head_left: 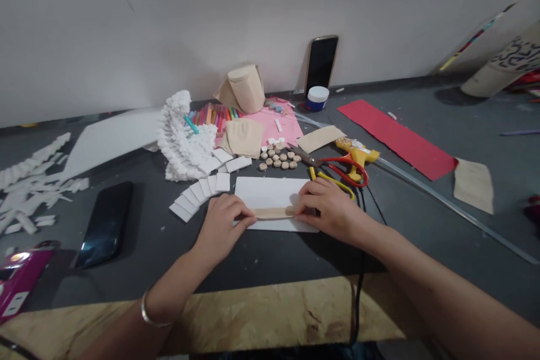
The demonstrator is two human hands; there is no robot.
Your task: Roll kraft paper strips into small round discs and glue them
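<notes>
A narrow beige strip [273, 213], looking like cloth or paper, stretches across a white rectangular board [272, 191] at the middle of the table. My left hand [223, 219] pinches the strip's left end between thumb and fingers. At the other end, my right hand [327, 208] pinches it in the same way, over the board's right side. Several small white squares [196, 194] fan out just left of the board. Behind it lie several small round beige discs [277, 162]. Scissors with red handles [346, 166] and a yellow glue gun [356, 154] rest close behind my right hand.
White shredded material [181, 146] is heaped left of centre. A dark phone [107, 222] lies on the left; another phone [321, 64] leans on the wall behind a small jar [317, 98]. A red strip [400, 138] and a long clear rod [455, 211] stretch across the right.
</notes>
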